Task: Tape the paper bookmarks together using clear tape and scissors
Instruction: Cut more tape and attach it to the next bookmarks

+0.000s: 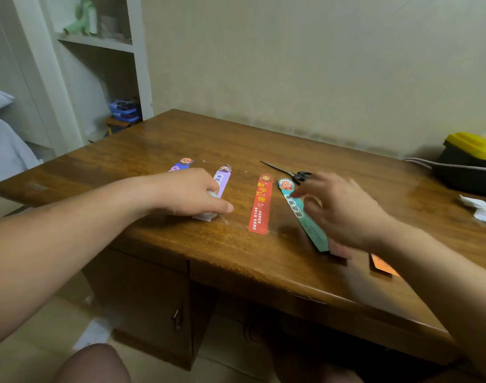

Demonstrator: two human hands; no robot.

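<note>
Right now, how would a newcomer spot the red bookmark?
On the wooden desk, look between the left hand and the right hand. The red bookmark lies flat there, untouched, lilac bookmark left of it, teal bookmark right. It alone is red with yellow lettering.

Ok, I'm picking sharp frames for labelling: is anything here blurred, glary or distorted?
Head view: the right hand is motion-blurred, smearing over the teal bookmark; the left hand, gripping a pale tape roll, and the red bookmark are fairly sharp; same view, soft sheen on the table, wide-angle stretch toward the edges.
</note>
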